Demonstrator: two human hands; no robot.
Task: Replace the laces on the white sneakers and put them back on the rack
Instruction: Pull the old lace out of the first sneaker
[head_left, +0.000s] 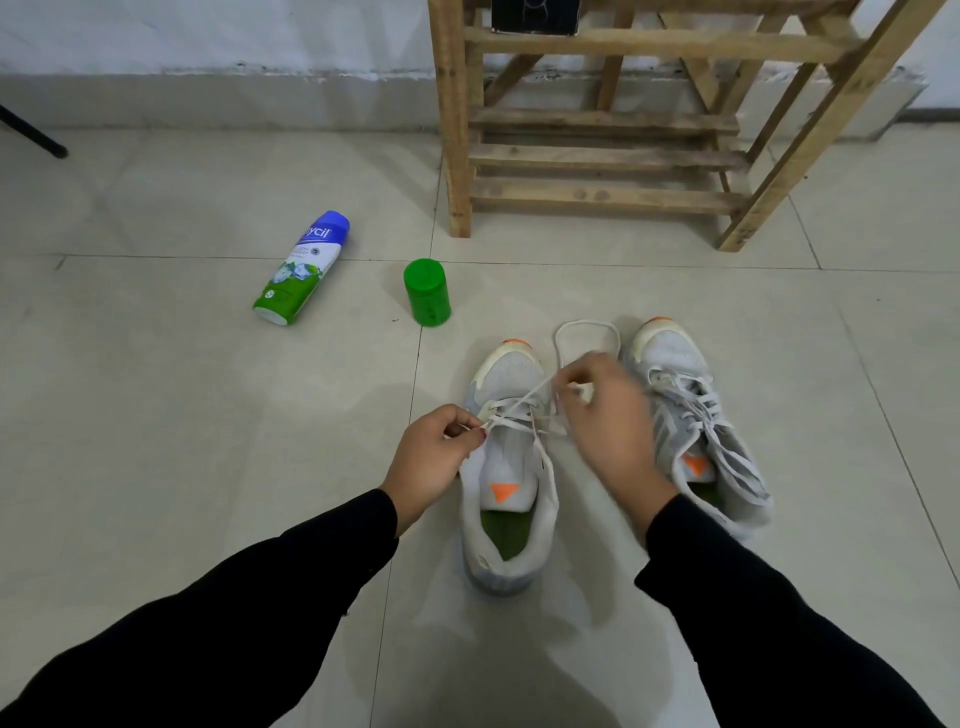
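Note:
Two white sneakers with orange tabs stand side by side on the tiled floor, toes pointing away from me. The left sneaker (506, 467) is partly laced. My left hand (434, 462) pinches one end of its white lace (524, 410) at the shoe's left edge. My right hand (608, 410) pinches the other part of the lace over the gap between the shoes, and a loop of lace (587, 332) lies on the floor beyond it. The right sneaker (696, 415) is laced loosely, its lace ends trailing. The wooden rack (602, 156) stands behind them.
A blue, white and green spray can (304, 270) lies on its side on the floor at left. Its green cap (427, 292) stands near the shoes. A dark box (535, 15) sits on an upper rack shelf. A black leg of something (31, 132) shows at far left.

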